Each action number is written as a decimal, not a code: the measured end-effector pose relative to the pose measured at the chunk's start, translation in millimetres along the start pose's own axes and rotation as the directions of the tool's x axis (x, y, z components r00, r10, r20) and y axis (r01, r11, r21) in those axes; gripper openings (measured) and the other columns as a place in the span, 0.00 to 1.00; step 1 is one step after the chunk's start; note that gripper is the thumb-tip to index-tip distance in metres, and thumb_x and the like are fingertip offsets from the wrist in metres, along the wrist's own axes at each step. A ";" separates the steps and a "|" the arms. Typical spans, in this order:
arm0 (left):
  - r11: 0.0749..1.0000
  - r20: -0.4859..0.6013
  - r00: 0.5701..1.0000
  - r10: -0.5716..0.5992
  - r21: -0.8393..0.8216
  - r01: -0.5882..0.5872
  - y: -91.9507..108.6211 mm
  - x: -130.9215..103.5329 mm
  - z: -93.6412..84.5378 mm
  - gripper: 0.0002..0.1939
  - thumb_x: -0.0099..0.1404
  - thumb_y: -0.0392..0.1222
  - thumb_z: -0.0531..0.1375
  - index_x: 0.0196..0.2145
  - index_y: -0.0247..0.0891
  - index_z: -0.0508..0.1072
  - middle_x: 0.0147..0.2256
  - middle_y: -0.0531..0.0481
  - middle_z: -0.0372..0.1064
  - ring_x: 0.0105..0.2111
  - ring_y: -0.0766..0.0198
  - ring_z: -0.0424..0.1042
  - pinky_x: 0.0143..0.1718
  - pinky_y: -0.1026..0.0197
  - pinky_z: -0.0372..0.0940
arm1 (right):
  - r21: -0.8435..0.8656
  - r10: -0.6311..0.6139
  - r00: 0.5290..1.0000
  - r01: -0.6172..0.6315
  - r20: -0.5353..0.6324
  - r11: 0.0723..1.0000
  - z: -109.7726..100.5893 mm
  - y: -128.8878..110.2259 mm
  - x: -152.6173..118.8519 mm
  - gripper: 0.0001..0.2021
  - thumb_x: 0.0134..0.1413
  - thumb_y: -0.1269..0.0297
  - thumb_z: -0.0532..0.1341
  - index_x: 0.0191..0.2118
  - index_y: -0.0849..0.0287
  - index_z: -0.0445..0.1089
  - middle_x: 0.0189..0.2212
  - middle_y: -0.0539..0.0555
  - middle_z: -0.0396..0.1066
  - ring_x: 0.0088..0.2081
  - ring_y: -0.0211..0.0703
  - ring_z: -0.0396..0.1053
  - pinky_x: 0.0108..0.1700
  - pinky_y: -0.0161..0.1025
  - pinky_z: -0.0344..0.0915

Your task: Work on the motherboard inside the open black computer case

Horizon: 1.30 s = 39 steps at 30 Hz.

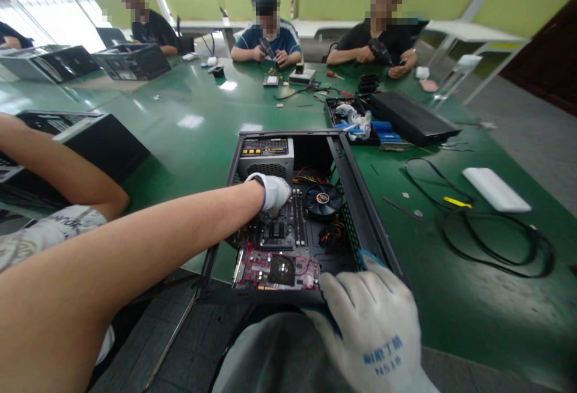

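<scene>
An open black computer case [370, 213] lies in front of me, its near end by my lap. My left hand [274, 194], in a white glove, reaches inside with curled fingers against the upper part of the motherboard [270, 232]; its fingertips are hidden. Close by are a black CPU fan [323, 199] and a grey power supply [270, 154]. A red graphics card [261, 268] lies at the near end of the case. My right hand [372, 321], in a grey-white glove, grips the near right corner of the case, thumb below the edge.
Right of the case lie a black cable [491, 261], a white box-like object [496, 190] and a metal strip [401, 207]. Beyond is a tray with gloves [356, 121] and a black panel [410, 118]. A co-worker's arm [67, 164] and another case [108, 146] are at left.
</scene>
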<state>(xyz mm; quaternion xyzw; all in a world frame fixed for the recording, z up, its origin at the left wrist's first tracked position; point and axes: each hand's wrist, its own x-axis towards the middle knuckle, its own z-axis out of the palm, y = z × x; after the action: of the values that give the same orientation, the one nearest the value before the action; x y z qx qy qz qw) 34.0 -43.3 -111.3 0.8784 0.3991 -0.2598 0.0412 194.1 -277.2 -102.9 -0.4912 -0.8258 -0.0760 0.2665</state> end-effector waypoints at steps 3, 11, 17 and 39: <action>0.992 0.091 0.996 0.025 0.118 -0.035 -0.1 -0.3 -1.8 0.26 0.44 0.42 0.71 0.42 0.29 0.81 0.42 0.32 0.78 0.43 0.43 0.77 0.45 0.54 0.70 | -0.003 0.000 1.000 0.000 0.002 1.000 0.1 -0.6 1.0 0.13 0.63 0.55 0.55 0.37 0.58 0.72 0.27 0.52 0.70 0.30 0.46 0.61 0.51 0.52 0.57; 0.995 0.104 0.995 0.001 0.096 -0.011 2.2 -0.3 -4.7 0.27 0.45 0.42 0.71 0.45 0.31 0.81 0.44 0.32 0.78 0.44 0.45 0.77 0.45 0.57 0.69 | -0.007 0.003 1.000 -0.003 0.004 1.000 0.7 0.8 0.2 0.12 0.61 0.55 0.57 0.38 0.58 0.72 0.28 0.52 0.69 0.30 0.47 0.61 0.51 0.53 0.58; 0.997 0.097 0.995 -0.015 0.071 0.009 1.9 -2.7 -6.0 0.26 0.44 0.42 0.72 0.42 0.30 0.82 0.44 0.33 0.78 0.45 0.44 0.76 0.46 0.56 0.69 | -0.007 0.008 1.000 -0.008 0.007 1.000 -0.2 -0.8 -0.2 0.12 0.60 0.56 0.57 0.37 0.58 0.72 0.26 0.52 0.68 0.30 0.46 0.60 0.51 0.54 0.58; 0.999 0.107 0.994 -0.033 0.025 0.031 -3.1 0.7 -5.1 0.28 0.40 0.46 0.72 0.41 0.33 0.81 0.44 0.35 0.78 0.45 0.43 0.76 0.45 0.53 0.70 | -0.013 0.019 1.000 -0.019 0.009 1.000 -0.5 -2.0 -0.1 0.10 0.58 0.58 0.59 0.38 0.58 0.72 0.27 0.53 0.70 0.30 0.47 0.62 0.49 0.53 0.58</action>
<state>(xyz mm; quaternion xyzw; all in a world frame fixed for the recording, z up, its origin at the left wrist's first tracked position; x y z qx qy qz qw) 34.2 -39.3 -106.8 0.8571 0.4073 -0.3118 0.0481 192.7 -278.5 -102.3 -0.5012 -0.8218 -0.0764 0.2602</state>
